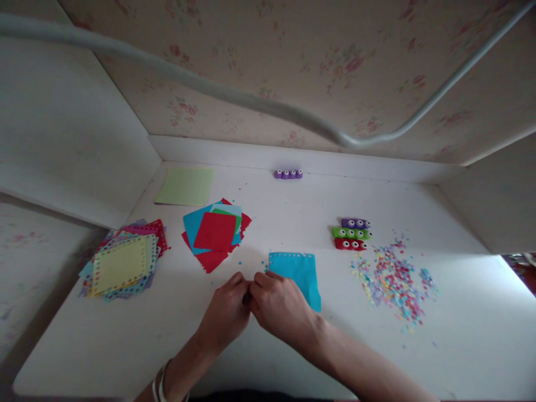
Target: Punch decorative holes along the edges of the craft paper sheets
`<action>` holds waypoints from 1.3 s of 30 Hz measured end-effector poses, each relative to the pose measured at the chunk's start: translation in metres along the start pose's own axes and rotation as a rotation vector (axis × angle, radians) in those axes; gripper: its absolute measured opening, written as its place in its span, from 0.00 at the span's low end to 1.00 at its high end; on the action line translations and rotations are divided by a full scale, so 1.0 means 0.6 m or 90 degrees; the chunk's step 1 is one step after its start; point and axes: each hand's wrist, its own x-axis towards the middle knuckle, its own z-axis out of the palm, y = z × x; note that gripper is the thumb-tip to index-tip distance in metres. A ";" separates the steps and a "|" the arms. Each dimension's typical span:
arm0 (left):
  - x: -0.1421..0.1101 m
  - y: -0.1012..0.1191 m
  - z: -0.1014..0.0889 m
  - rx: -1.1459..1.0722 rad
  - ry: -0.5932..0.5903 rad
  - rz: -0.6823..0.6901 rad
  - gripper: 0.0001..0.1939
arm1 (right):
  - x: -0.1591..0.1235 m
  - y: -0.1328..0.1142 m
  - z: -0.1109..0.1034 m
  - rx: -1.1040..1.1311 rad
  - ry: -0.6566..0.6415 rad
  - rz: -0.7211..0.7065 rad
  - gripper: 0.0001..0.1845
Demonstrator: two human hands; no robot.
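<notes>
My left hand (227, 306) and my right hand (280, 304) meet near the front middle of the table, fingers closed and pressed together. Between them shows a bit of a small dark object (247, 297), mostly covered by the fingers, so its kind cannot be made out. A blue sheet of paper (304, 279) lies partly under my right hand and wrist, with a row of punched holes along its far edge. Several blue paper bits (264, 266) are scattered by its left corner.
Left of the hands lie red, blue and green papers (215, 231), a stack of hole-edged sheets (121, 265) and pale green paper (184, 186). Purple paper punches (288, 174) line the back. Purple, green and red punches (352, 233) stand right, near a confetti heap (400, 282).
</notes>
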 end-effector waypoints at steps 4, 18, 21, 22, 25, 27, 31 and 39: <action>-0.003 -0.001 0.004 -0.012 0.017 -0.004 0.12 | 0.004 -0.003 -0.002 0.003 -0.022 0.008 0.05; 0.009 -0.003 -0.034 -0.200 -0.021 -0.071 0.09 | -0.044 0.025 -0.016 0.133 0.128 0.118 0.11; 0.010 -0.009 -0.043 -0.358 -0.039 -0.159 0.20 | -0.072 0.038 -0.012 0.322 0.226 0.180 0.11; 0.009 -0.008 -0.043 -0.411 -0.037 -0.178 0.23 | -0.079 0.037 -0.008 0.396 0.235 0.204 0.10; 0.002 0.007 -0.032 -0.577 -0.006 -0.206 0.27 | -0.088 0.023 0.011 0.591 0.207 0.267 0.10; -0.004 0.023 -0.023 -0.644 -0.012 -0.217 0.27 | -0.086 0.009 0.025 0.695 0.185 0.278 0.15; -0.013 0.053 -0.019 -0.672 -0.037 -0.188 0.26 | -0.077 -0.005 0.038 0.818 0.205 0.255 0.20; -0.018 0.067 -0.037 -0.504 -0.038 -0.128 0.24 | -0.073 0.004 0.027 0.869 0.220 0.204 0.14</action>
